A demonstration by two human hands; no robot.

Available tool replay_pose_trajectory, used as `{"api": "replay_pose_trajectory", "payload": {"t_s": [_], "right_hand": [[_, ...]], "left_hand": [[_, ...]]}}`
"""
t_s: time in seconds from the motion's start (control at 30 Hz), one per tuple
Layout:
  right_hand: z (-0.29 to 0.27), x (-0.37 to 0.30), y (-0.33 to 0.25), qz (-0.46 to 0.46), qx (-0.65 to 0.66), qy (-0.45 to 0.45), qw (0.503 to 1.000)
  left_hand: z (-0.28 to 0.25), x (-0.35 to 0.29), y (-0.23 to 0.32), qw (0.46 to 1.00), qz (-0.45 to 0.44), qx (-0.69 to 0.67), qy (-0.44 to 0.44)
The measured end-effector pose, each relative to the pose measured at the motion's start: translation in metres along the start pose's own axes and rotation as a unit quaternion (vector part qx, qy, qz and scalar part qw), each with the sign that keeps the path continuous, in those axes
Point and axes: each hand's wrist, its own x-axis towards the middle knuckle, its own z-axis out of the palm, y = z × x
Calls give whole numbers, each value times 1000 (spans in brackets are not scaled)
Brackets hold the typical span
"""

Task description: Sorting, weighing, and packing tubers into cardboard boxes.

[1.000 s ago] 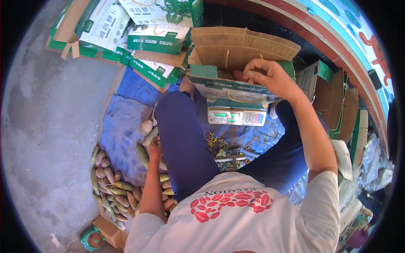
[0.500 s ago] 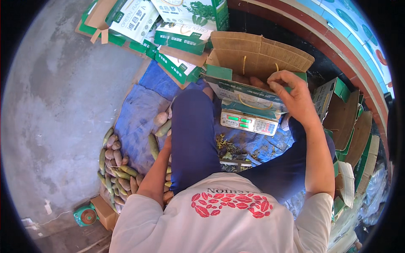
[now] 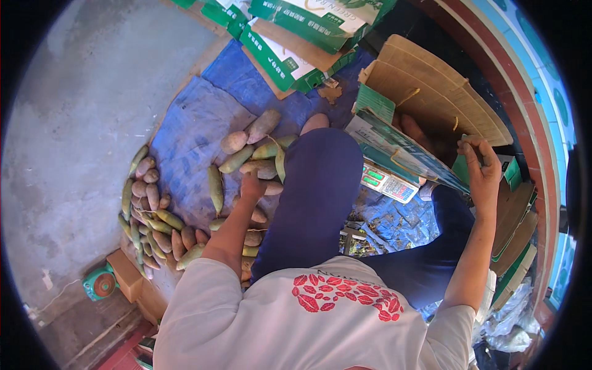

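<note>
My left hand (image 3: 251, 184) is closed on a pinkish-brown root vegetable (image 3: 259, 168) beside my bent knee; its fingertips are partly hidden. Around it lie long green radishes (image 3: 237, 159) and more pinkish roots (image 3: 263, 125). At the right, my right hand (image 3: 482, 161) is raised at the near right corner of an open carton (image 3: 404, 145), thumb and fingers pinched together. What lies between them, if anything, is too small to make out. Reddish roots (image 3: 416, 131) show inside the carton, which sits tilted on a white digital scale (image 3: 390, 184).
A pile of green and pinkish roots (image 3: 157, 225) borders the blue tarp (image 3: 191, 117) at the left. Green-and-white cartons (image 3: 302, 31) are stacked at the far side. More opened cardboard (image 3: 515, 219) and plastic bags (image 3: 512, 320) lie at the right. A teal device (image 3: 100, 282) sits at lower left.
The view has swung, so the carton and scale appear farther right. My left hand has come out from behind my knee onto a root. My right hand has shifted to the carton's right corner.
</note>
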Motion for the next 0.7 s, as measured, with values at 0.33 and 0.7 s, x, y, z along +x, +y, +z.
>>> {"api": "replay_pose_trajectory", "payload": {"t_s": [0.33,0.7], "right_hand": [[21,16,-9,4,-97,-6,995],[19,14,-15,-21,-117,-14,993]], "left_hand": [[2,44,72,961,213,140,105],[-10,80,81,945,111,265,-156]]}}
